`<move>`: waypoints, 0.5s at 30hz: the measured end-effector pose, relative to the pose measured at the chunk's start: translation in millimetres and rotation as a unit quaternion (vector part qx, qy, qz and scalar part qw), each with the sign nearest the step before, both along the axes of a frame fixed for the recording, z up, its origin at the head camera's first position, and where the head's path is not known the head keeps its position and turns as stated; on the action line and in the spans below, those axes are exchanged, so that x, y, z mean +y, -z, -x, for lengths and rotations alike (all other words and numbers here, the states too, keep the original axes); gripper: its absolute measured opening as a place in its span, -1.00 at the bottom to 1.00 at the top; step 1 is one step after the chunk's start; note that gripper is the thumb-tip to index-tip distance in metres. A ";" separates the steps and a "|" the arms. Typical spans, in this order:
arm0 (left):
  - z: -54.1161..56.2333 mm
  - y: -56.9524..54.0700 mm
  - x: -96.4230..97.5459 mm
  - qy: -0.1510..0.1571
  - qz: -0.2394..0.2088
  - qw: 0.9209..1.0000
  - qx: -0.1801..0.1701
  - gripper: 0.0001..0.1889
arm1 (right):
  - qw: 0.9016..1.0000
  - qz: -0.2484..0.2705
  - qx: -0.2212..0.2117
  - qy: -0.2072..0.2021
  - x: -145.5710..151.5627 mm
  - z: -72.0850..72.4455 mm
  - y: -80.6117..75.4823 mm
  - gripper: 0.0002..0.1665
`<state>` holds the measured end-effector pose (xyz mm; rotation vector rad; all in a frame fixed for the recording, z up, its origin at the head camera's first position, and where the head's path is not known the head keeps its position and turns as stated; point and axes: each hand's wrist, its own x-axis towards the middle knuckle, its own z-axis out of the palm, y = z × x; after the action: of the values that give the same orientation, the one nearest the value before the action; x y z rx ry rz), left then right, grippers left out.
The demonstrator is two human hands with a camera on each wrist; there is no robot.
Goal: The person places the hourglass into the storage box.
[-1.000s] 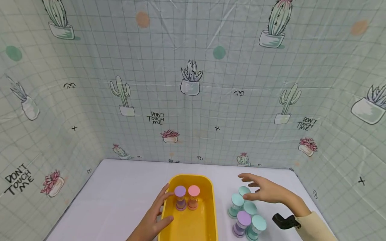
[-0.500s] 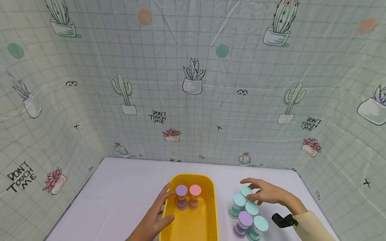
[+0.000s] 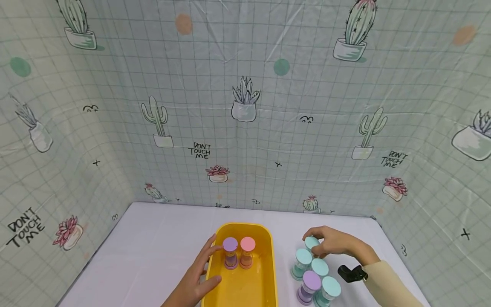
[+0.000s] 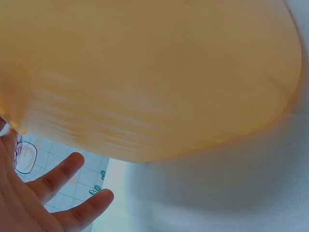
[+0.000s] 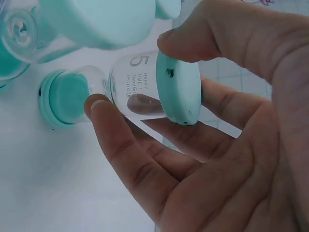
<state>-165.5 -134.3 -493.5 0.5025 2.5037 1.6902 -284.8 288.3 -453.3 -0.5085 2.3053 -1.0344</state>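
Teal hourglass (image 5: 137,79) stands upright, long axis vertical. Right hand (image 3: 337,243) went from hovering to fingers clamped on; left hand (image 3: 197,277), fingers apart.

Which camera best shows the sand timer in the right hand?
The right wrist view: the right hand holds the teal sand timer close up, its printed 5 readable. The head view shows mainly its round top; the left wrist view shows none of it.

Left grip (image 3: 192,279) spread, right grip (image 3: 336,242) curled.
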 end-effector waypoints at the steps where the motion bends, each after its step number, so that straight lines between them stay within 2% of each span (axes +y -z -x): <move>1: 0.1 0.0 0.0 0.000 0.000 1.000 0.000 -0.42 | 1.000 0.002 0.001 0.000 -0.4 1.1 -0.5 -0.46; 6: 0.7 0.5 -0.8 0.001 0.000 1.000 0.002 -0.43 | 1.000 -0.010 0.013 -0.001 -4.1 5.4 -3.3 -0.50; 12: 1.5 1.6 -1.4 0.001 0.000 1.000 -0.011 -0.44 | 0.992 -0.083 0.091 -0.037 -9.6 11.8 -3.0 -0.51; 15: 2.0 1.6 -1.4 0.001 0.000 1.000 -0.017 -0.44 | 0.987 -0.101 0.113 -0.045 -11.1 14.5 -3.3 -0.53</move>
<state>-167.4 -135.7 -495.1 0.4726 2.4789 1.6835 -299.2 277.3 -450.0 -0.6699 2.5238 -0.7206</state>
